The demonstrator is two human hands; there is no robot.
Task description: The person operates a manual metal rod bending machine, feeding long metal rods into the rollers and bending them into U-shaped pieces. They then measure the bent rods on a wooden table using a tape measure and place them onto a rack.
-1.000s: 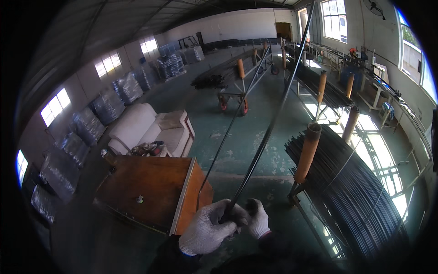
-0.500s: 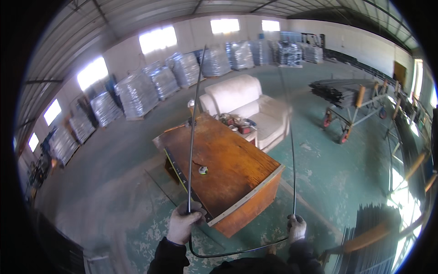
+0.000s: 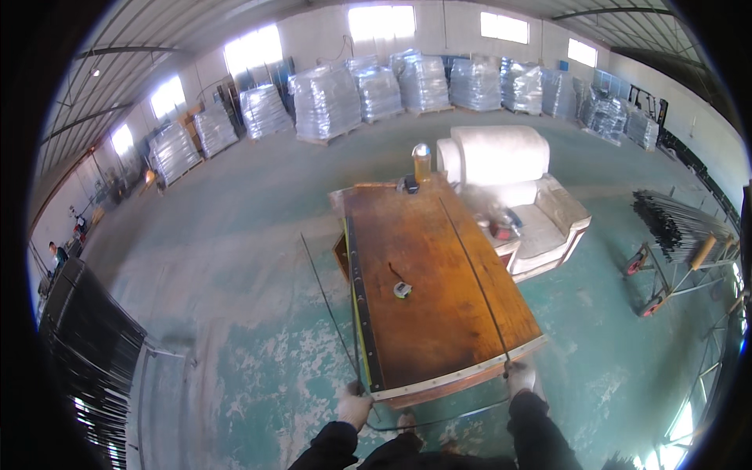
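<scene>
I hold a thin dark metal rod bent into a wide U (image 3: 475, 269), its cross-piece nearest me and its right leg extending over the wooden table (image 3: 439, 251). My left hand (image 3: 355, 407), in a pale glove, is closed round the rod by the table's near left corner. My right hand (image 3: 520, 379), also gloved, grips the right leg at the near right corner. The left leg runs along the table's dark left edge strip and is hard to separate from it. A small tape measure (image 3: 402, 290) lies on the tabletop.
A bottle of yellowish liquid (image 3: 422, 166) stands at the table's far end. Beside it is a pale armchair (image 3: 505, 160). A wheeled rack of dark rods (image 3: 677, 227) is at right, stacked dark rods (image 3: 90, 329) at left. Wrapped pallets (image 3: 325, 102) line the far wall.
The U-shaped rod has tipped from upright to low over the table, still in both hands. The view has swung left, so the table and armchair appear farther right.
</scene>
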